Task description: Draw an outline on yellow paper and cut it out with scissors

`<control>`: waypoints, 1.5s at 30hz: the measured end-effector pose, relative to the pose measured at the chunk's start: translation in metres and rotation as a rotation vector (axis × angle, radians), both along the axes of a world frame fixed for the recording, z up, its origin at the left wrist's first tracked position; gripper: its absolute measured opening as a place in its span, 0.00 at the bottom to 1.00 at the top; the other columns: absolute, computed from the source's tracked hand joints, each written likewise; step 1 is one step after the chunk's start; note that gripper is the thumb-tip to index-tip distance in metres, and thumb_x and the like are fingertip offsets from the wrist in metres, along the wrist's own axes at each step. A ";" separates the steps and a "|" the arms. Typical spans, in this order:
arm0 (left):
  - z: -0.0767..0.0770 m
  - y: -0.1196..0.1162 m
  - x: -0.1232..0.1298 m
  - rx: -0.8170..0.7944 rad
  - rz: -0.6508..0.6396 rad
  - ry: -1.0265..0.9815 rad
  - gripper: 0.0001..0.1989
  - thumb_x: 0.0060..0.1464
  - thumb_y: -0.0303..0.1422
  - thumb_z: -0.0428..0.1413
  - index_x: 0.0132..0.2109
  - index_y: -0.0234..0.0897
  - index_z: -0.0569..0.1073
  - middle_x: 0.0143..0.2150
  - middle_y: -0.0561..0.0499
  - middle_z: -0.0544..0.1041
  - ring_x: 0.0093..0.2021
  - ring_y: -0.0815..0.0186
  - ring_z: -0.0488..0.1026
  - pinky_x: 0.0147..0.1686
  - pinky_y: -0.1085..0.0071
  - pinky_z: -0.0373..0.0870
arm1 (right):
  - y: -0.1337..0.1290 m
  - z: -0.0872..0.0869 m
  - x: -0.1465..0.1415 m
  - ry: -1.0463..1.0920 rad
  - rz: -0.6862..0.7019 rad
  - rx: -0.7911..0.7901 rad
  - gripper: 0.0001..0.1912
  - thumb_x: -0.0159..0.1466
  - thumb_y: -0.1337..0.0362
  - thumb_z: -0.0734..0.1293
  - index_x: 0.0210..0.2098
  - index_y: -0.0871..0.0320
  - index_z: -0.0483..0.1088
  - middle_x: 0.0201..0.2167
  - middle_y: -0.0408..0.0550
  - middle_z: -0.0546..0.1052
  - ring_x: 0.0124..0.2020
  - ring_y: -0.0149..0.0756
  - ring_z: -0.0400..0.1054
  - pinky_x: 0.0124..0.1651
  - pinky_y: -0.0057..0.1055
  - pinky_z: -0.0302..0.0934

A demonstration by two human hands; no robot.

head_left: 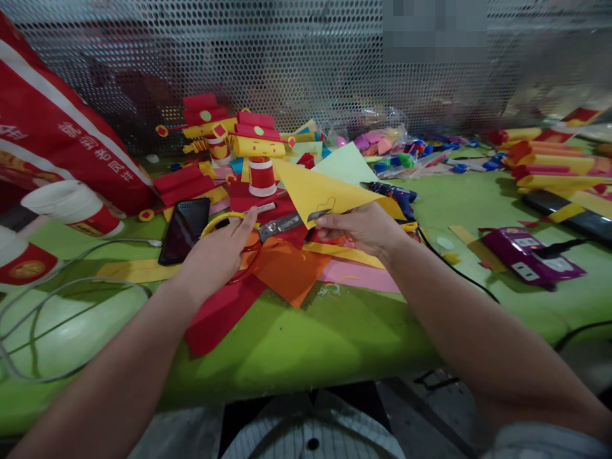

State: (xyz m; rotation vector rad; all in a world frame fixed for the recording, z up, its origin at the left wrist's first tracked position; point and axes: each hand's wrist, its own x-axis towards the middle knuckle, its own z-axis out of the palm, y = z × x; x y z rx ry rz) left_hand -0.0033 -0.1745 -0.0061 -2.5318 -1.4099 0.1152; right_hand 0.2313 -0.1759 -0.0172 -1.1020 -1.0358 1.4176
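My left hand (pixel 227 239) is closed around the yellow handle of a pair of scissors (pixel 282 225). Their blades point right, and one blade tip lies across the lower edge of a sheet of yellow paper (pixel 310 188). A small pencil-like outline is drawn on that sheet near the blade. Between thumb and fingers, my right hand (pixel 356 228) pinches the paper at its lower edge. Below the scissors lie an orange paper square (pixel 291 271) and red paper (pixel 224 312). A marker (pixel 258 209) rests just beyond my left fingers.
A paper-cup figure (pixel 261 150) in a red hat stands behind the sheet. A phone (pixel 185 229) and paper cups (pixel 76 207) are at left. A blue glue gun (pixel 394 196) lies right of the paper; farther right sits a purple power strip (pixel 530 255) with cords.
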 end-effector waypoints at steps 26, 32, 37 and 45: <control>-0.007 0.000 -0.002 -0.009 -0.031 -0.101 0.35 0.47 0.17 0.43 0.64 0.25 0.49 0.56 0.37 0.68 0.53 0.58 0.68 0.49 0.63 0.67 | 0.002 -0.011 -0.010 0.146 -0.078 0.131 0.16 0.36 0.67 0.77 0.26 0.59 0.74 0.24 0.41 0.77 0.22 0.28 0.68 0.28 0.29 0.69; -0.008 -0.002 -0.002 -0.024 -0.032 -0.138 0.35 0.48 0.18 0.43 0.65 0.29 0.47 0.55 0.39 0.70 0.53 0.59 0.68 0.49 0.64 0.67 | 0.003 -0.017 -0.012 0.128 -0.099 0.216 0.17 0.39 0.63 0.76 0.29 0.57 0.74 0.29 0.42 0.77 0.29 0.31 0.70 0.32 0.31 0.69; -0.010 -0.002 0.000 -0.065 -0.017 -0.187 0.37 0.46 0.17 0.44 0.65 0.30 0.47 0.53 0.39 0.71 0.52 0.59 0.69 0.50 0.63 0.67 | -0.001 -0.016 -0.019 0.126 -0.169 0.247 0.17 0.40 0.61 0.75 0.30 0.54 0.73 0.29 0.41 0.76 0.32 0.33 0.70 0.34 0.33 0.70; -0.011 -0.004 0.001 -0.049 -0.010 -0.222 0.38 0.47 0.17 0.44 0.65 0.31 0.43 0.54 0.39 0.70 0.53 0.58 0.68 0.49 0.62 0.67 | -0.004 -0.015 -0.022 0.129 -0.213 0.267 0.20 0.41 0.59 0.75 0.34 0.53 0.72 0.29 0.42 0.76 0.33 0.35 0.70 0.36 0.36 0.70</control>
